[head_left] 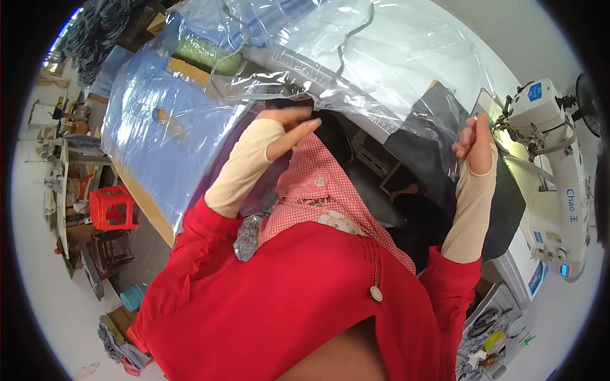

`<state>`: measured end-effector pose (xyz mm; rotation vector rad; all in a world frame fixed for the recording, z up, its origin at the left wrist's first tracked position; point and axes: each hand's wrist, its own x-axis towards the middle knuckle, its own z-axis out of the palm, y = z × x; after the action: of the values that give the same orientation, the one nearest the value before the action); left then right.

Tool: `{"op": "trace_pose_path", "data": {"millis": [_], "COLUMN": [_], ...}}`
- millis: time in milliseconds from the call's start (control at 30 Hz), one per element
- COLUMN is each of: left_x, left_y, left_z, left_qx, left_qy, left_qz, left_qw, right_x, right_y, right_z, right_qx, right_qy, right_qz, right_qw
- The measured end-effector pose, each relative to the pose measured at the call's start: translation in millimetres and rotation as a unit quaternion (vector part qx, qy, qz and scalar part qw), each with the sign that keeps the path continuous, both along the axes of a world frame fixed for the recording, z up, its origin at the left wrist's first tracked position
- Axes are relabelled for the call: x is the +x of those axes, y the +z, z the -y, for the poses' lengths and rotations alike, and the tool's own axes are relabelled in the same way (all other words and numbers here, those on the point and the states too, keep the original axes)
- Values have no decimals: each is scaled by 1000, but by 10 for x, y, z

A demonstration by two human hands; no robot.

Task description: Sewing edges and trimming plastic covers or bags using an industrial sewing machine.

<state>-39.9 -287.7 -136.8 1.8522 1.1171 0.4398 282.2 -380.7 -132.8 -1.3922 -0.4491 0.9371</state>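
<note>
Clear plastic sheet (pixel 356 57) fills the upper centre of the frame, crinkled and glossy, draped over a blue-grey bundle (pixel 159 146) at left and over dark fabric (pixel 438 146) at right of centre. Left hand (pixel 289 130) raised at centre, fingers stretched flat and loose, palm edge against the underside of the sheet's lower fold; not clamped on anything. Right hand (pixel 476 143) at right, fingers curled and pinching the sheet's right edge where it hangs over the dark fabric. Both forearms in cream sleeve covers, red sleeves below.

White industrial sewing machine (pixel 553 184) along the right edge, blue square label near its top, blue lettering on its side, small lit blue panel low on the body. Pink checked apron (pixel 324 190) at centre, blocking the table under the hands. Red plastic stool (pixel 113 207) at left, dark stool just below it. Teal round tub (pixel 132 297) lower left, contents not visible. Green roll (pixel 206 54) under the plastic, upper left. Grey cords heap (pixel 95 35) top left corner. Tray of small tools and scraps (pixel 492 346) lower right, items too small to tell.
</note>
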Motion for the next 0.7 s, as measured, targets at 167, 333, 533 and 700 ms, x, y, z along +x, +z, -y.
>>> {"op": "trace_pose_path", "data": {"millis": [167, 333, 533, 700], "left_x": [191, 215, -198, -252], "left_y": [-432, -577, -781, -853], "left_z": [-216, -312, -257, -13], "left_qx": [-62, -15, -231, 73], "left_qy": [171, 182, 201, 213], "left_qz": [336, 475, 339, 179], "left_qw": [924, 861, 890, 958], "right_x": [-138, -218, -161, -346], "right_y": [115, 23, -465, -340], "right_z": [90, 332, 799, 894], "right_qx": [-30, -78, -36, 47], "right_qy": [48, -12, -78, -119], "right_qz": [122, 302, 297, 110], "right_qw": [991, 950, 951, 986]}}
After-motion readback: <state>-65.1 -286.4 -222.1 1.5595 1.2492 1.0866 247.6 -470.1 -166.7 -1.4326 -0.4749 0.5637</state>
